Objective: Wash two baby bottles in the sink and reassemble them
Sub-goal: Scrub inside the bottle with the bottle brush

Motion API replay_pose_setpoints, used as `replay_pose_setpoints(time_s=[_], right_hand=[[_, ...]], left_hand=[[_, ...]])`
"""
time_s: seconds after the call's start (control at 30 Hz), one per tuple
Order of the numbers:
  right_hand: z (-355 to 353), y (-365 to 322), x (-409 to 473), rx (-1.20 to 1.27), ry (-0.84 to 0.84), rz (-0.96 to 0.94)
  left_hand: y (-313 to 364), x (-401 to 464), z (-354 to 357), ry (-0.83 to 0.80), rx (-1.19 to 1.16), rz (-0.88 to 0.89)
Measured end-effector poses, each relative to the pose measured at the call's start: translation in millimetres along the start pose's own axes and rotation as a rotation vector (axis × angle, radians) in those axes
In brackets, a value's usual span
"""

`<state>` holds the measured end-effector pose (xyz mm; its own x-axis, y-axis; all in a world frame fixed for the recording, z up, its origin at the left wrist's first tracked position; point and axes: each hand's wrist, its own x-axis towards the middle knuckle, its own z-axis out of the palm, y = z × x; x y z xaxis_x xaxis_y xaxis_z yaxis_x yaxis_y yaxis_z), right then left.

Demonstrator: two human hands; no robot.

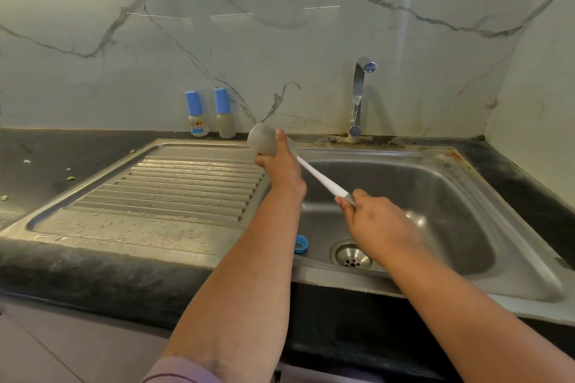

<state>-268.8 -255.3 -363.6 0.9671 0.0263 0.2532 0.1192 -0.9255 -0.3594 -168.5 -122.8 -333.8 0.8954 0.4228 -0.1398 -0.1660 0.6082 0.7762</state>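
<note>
Marble-veined wall behind dark bench (93,261), steel sink (485,196) at 3 o'clock. Head view: left hand (281,165) grips a clear bottle (263,141); right hand (376,221) pinches the brush handle (320,179) running into it. Blue ring (301,245) lies in the basin. Two capped bottles (196,113) at 11 o'clock. Judged: scrubbing underway; rinsing and reassembly remain.

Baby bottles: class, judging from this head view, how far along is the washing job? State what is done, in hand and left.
Looks done: nothing certain, though two capped bottles stand by the wall, whether washed or not is unclear. In hand: the left hand holds an uncapped bottle while the right hand works a white brush in it. Left: rinsing, since the tap is off, and refitting the blue ring lying in the sink.
</note>
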Motion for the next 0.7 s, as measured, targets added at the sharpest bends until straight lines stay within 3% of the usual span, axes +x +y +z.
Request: replay_pose_setpoints(time_s=[0.07,0.13,0.27,0.37,0.43,0.57,0.7], right_hand=[[6.9,-7.0,2.0,0.055,-0.085,0.025],[1.9,-4.1,5.3,0.120,-0.159,0.028],[-26.9,23.6,10.2,0.024,-0.120,-0.080],[-26.4,30.3,9.8,-0.034,-0.028,-0.074],[-15.0,22.7,8.3,-0.025,0.000,-0.058],[-2.2,18.5,13.8,0.168,-0.137,0.014],[-13.8,33.3,19.8,0.264,-0.152,0.079]], left_hand=[[-5.2,3.6,-7.0,0.007,0.157,0.035],[-4.3,13.0,-13.5,-0.101,0.199,0.030],[5.7,19.2,-20.9,-0.374,-0.035,-0.161],[6.9,15.6,-20.9,-0.381,-0.185,-0.245],[7.1,14.7,-19.3,-0.359,-0.195,-0.210],[1.2,15.8,-17.8,-0.297,-0.019,-0.050],[8.2,18.4,-19.7,-0.354,-0.014,-0.120]])
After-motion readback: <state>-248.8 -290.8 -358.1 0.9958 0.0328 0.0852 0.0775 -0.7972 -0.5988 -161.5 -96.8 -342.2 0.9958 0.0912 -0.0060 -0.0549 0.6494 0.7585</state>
